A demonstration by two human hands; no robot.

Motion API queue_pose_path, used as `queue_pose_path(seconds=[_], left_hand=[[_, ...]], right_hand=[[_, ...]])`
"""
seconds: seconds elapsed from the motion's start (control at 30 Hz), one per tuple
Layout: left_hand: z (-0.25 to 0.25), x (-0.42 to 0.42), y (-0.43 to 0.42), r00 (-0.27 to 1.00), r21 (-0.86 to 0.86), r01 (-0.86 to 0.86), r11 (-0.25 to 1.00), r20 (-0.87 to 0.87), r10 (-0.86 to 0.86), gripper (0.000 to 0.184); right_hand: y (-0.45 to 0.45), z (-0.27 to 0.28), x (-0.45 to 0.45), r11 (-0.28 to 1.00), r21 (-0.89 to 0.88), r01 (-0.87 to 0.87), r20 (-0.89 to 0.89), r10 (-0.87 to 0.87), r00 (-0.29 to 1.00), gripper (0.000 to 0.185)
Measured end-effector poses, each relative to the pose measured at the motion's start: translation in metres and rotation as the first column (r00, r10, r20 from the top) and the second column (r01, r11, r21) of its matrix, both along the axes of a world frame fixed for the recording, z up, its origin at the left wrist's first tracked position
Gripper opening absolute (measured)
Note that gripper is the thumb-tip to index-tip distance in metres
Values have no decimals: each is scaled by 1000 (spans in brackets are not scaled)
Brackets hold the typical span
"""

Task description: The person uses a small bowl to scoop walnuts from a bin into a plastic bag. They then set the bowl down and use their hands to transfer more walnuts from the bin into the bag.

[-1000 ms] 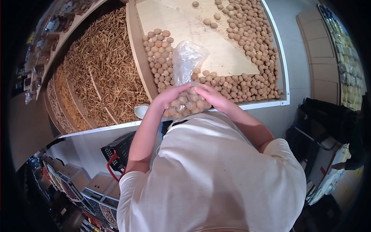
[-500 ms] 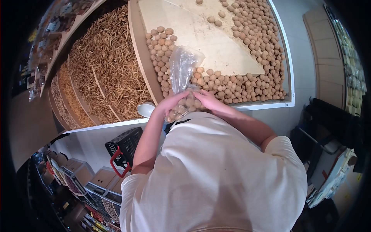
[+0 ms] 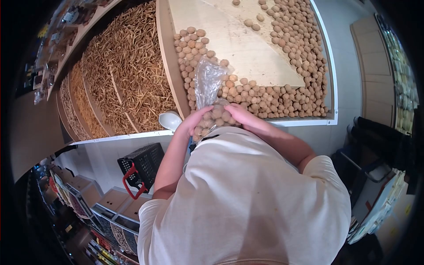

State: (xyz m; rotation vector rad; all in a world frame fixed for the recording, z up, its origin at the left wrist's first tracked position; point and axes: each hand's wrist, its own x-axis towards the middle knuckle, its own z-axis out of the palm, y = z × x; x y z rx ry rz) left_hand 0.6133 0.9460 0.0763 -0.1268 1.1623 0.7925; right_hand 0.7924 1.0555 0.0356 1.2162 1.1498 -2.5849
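Observation:
A clear plastic bag [image 3: 207, 81] with walnuts [image 3: 216, 115] in its lower part rests against my body at the front edge of the bin. Its loose, crumpled upper part stretches away over the loose walnuts. My left hand [image 3: 197, 120] grips the bag's left side, with fingers curled round it. On the other side my right hand [image 3: 238, 115] is closed against the bag, its fingertips near the top of the filled part. Part of the bag's underside is hidden by my shirt. Just left of my left hand lies a white scoop [image 3: 170, 120].
Loose walnuts [image 3: 304, 66] line the right and front of the wooden bin [image 3: 247, 48]. Behind a divider [image 3: 167, 48] at left are brown dried strips [image 3: 132, 57]. A black shopping basket [image 3: 150, 160] with a red handle stands below left. A white rail [image 3: 304, 123] edges the bin.
The bag's upper part has sunk and narrowed a little. More walnuts show between my hands, which have parted slightly. The whole view has shifted a little.

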Motion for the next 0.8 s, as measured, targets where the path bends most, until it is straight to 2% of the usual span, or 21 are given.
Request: queue_pose_path(seconds=[0.1,0.17,0.27,0.37,0.4,0.47,0.67,0.8], left_hand=[[-7,-1,-6,998,11,-57,998,29,56,48],[-8,1,-8,983,14,-111,994,152,107,47],[-15,-1,-11,970,21,-137,990,204,129,45],[-9,3,-9,950,5,-196,981,250,189,44],[-5,6,-8,950,8,-198,980,249,190,44],[2,14,-5,928,-21,-287,958,243,283,44],[10,20,-7,912,-36,-305,952,276,303,41],[8,17,-9,933,-24,-265,964,246,263,40]], right_hand=[[1,8,1,998,64,-18,28,16,999,35],[0,10,2,993,-112,30,-79,-39,996,36],[2,44,1,980,-192,59,-110,-81,991,37],[-1,44,2,966,-247,81,-161,-123,979,38],[-1,44,2,967,-244,79,-163,-121,979,38],[-1,44,2,928,-358,100,-193,-179,965,37],[-3,22,7,918,-380,114,-113,-168,979,36],[-6,56,11,915,-382,126,-106,-178,978,36]])
